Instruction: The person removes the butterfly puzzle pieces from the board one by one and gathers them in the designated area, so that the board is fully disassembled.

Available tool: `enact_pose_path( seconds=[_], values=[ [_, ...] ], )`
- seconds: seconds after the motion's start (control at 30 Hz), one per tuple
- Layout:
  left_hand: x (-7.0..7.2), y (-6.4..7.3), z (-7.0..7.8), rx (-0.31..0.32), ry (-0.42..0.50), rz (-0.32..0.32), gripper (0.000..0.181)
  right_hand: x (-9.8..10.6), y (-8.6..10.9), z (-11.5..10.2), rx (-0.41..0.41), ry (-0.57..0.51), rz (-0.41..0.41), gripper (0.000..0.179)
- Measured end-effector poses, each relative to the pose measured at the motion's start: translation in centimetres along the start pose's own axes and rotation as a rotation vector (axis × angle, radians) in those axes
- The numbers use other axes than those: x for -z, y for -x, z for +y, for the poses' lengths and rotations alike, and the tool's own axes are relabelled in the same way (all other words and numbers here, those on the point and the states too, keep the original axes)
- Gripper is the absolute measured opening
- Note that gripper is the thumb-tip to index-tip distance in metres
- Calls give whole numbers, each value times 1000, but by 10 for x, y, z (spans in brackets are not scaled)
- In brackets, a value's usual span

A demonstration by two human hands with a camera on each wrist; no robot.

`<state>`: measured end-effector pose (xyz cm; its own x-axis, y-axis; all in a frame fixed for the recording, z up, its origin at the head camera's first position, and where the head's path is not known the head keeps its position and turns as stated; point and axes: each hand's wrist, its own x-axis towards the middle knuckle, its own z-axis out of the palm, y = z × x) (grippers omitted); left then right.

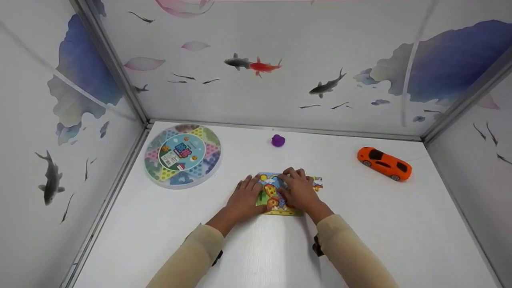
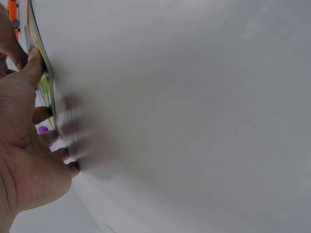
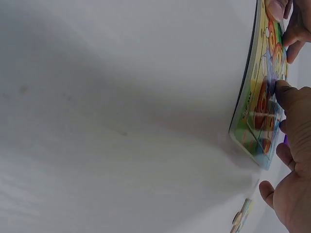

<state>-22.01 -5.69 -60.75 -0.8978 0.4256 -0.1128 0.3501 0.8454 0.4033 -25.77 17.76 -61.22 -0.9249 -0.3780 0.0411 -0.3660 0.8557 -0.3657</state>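
Observation:
A colourful cartoon jigsaw puzzle point(image 1: 271, 192) in a thin flat board lies on the white table. My left hand point(image 1: 245, 197) rests at its left side with spread fingers, the thumb on the near left part of the board. Across the top of the puzzle, my right hand point(image 1: 299, 190) touches the picture with thumb and bent fingertips; no lifted piece shows between them. In the right wrist view the right thumb point(image 3: 284, 94) lies against the puzzle face. A small loose puzzle piece point(image 1: 318, 182) lies just beyond the board's right side, partly behind the right hand.
A round Chinese checkers box point(image 1: 208, 160) lies at the back left. A small purple toy point(image 1: 278, 140) sits near the back wall, and an orange toy car point(image 1: 384, 164) stands at the back right. Printed white panels point(image 1: 200, 96) enclose the table point(image 1: 256, 256).

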Motion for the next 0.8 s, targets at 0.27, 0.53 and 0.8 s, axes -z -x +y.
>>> enact_pose_path(
  seconds=[0.27, 0.53, 0.8],
  values=[
    [0, 0, 1, 9, -25, 4, 70, 0, -3, -13, -33, 11, 4, 37],
    [-2, -2, -1, 9, -41, -4, 71, 2, -8, -22, -97, 51, -44, 43],
    [-3, -1, -1, 4, -31, -4, 70, 1, -12, -22, -104, 73, -69, 47]
  ],
)
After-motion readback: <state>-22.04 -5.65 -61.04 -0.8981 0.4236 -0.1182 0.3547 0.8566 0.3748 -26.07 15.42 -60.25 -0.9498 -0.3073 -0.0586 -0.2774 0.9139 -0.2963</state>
